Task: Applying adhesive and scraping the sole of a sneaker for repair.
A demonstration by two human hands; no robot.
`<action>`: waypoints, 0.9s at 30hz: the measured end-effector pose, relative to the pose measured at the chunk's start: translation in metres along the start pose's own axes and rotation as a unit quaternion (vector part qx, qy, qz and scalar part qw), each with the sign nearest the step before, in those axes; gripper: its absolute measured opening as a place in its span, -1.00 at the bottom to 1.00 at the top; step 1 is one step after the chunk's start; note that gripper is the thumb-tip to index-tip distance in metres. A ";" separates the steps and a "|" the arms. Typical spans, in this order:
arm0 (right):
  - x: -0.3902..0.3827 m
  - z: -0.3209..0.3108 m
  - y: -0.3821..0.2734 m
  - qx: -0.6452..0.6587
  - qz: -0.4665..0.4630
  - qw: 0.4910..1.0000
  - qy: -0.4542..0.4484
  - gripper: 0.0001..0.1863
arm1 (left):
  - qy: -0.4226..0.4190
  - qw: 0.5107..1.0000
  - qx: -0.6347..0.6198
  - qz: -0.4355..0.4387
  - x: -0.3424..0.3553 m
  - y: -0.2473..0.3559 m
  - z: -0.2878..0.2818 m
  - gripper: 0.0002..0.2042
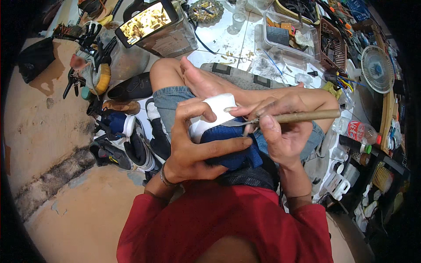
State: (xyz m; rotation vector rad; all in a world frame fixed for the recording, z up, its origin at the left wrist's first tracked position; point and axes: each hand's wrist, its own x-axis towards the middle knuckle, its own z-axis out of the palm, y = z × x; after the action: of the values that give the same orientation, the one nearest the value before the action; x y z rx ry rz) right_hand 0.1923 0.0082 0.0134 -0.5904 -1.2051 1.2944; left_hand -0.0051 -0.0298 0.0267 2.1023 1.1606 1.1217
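Observation:
In my lap rests a dark blue shoe [215,134] with a white sole [220,107]. My left hand [188,147] is wrapped round it from the left, fingers curved over the sole and the blue upper. A slim hand tool [307,115] with a light brown, stick-like handle and a thin metal blade lies in my right hand [283,138]. Its handle points to the right, and the blade reaches the line between sole and upper. Fingers of my right hand also lie close to the sole. The underside of the shoe facing my lap is hidden.
Several shoes [131,144] stand on the left. Ahead, a phone [147,22] leans on a wrapped box [175,41], near a glass ashtray [205,11]. Clear plastic bins [285,51], a white fan [376,70] and a plastic bottle [364,133] line the right side.

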 end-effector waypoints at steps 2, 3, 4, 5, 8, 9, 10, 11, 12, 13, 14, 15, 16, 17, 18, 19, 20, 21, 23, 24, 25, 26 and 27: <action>0.006 -0.003 -0.006 -0.034 0.036 0.997 -0.054 -0.92 | -0.003 1.000 -0.003 -0.001 0.001 0.000 0.002 -0.37; 0.009 -0.004 -0.008 -0.035 0.036 0.997 -0.055 -0.92 | -0.005 1.000 -0.005 -0.002 0.001 0.000 0.002 -0.37; 0.012 -0.006 -0.010 -0.045 0.039 0.995 -0.076 -0.92 | -0.004 1.000 -0.005 -0.002 0.002 0.000 0.003 -0.37; 0.014 -0.007 -0.010 -0.056 0.043 0.993 -0.097 -0.92 | -0.009 1.000 0.005 0.005 0.002 -0.001 0.003 -0.38; 0.019 -0.011 -0.005 -0.111 -0.027 0.982 -0.149 -0.90 | 0.006 1.000 0.009 0.023 0.002 -0.009 0.010 -0.38; 0.018 -0.011 -0.005 -0.113 -0.027 0.982 -0.149 -0.90 | 0.024 0.999 0.003 0.034 0.002 -0.012 0.012 -0.38; 0.015 -0.009 -0.005 -0.100 -0.016 0.987 -0.128 -0.91 | 0.024 0.999 0.002 0.035 0.003 -0.011 0.011 -0.38; 0.013 -0.007 -0.005 -0.088 -0.004 0.990 -0.107 -0.91 | 0.017 1.000 -0.012 0.018 0.003 -0.009 0.008 -0.38; 0.010 -0.005 -0.005 -0.089 -0.004 0.990 -0.108 -0.91 | 0.010 1.000 -0.026 0.000 0.004 -0.008 0.007 -0.38; 0.008 -0.002 -0.006 -0.055 0.005 0.997 -0.048 -0.91 | 0.012 1.000 -0.027 0.001 0.003 -0.009 0.008 -0.38; 0.005 0.001 -0.005 -0.020 0.015 1.000 0.011 -0.91 | 0.023 0.999 -0.043 0.000 0.001 -0.011 0.009 -0.38; 0.004 0.001 -0.004 -0.031 0.000 0.999 0.019 -0.89 | 0.034 0.998 -0.059 0.000 -0.001 -0.011 0.009 -0.38; 0.001 0.004 -0.003 -0.030 -0.001 0.999 0.016 -0.89 | 0.036 0.998 -0.058 0.000 -0.001 -0.011 0.008 -0.38; -0.002 0.005 -0.004 -0.007 0.005 0.999 0.045 -0.89 | 0.025 0.998 -0.057 -0.006 0.000 -0.011 0.006 -0.37; -0.003 0.006 -0.003 0.015 0.011 0.997 0.074 -0.89 | 0.014 0.998 -0.057 -0.013 0.001 -0.010 0.004 -0.37; -0.002 0.005 -0.002 0.015 0.012 0.997 0.074 -0.89 | 0.014 0.998 -0.058 -0.013 0.003 -0.008 0.003 -0.37; -0.002 0.004 -0.001 0.011 0.000 0.999 0.050 -0.89 | 0.014 0.999 -0.050 -0.016 0.003 -0.006 0.001 -0.36; -0.001 0.003 0.000 0.007 -0.012 1.000 0.026 -0.89 | 0.014 0.999 -0.042 -0.018 0.003 -0.004 0.001 -0.36; 0.005 0.000 -0.002 -0.021 -0.005 1.000 -0.007 -0.89 | 0.014 0.999 -0.035 -0.019 0.002 -0.004 0.001 -0.36; 0.009 -0.001 -0.001 -0.048 0.002 0.998 -0.039 -0.89 | 0.013 0.999 -0.028 -0.020 0.002 -0.004 0.001 -0.37; 0.011 -0.006 0.001 -0.071 -0.020 0.995 -0.068 -0.89 | 0.014 0.999 -0.028 -0.020 0.001 -0.005 0.002 -0.37; 0.014 -0.008 -0.001 -0.071 -0.020 0.995 -0.069 -0.89 | 0.014 0.999 -0.039 -0.017 0.001 -0.005 0.003 -0.37; 0.018 -0.009 -0.006 -0.093 -0.007 0.991 -0.094 -0.88 | 0.014 0.999 -0.049 -0.015 0.001 -0.006 0.003 -0.37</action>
State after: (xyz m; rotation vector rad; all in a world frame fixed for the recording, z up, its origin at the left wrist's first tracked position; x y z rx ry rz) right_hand 0.2000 0.0256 0.0214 -0.6025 -1.4962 1.2550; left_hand -0.0049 -0.0257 0.0212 1.9946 1.1234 1.1728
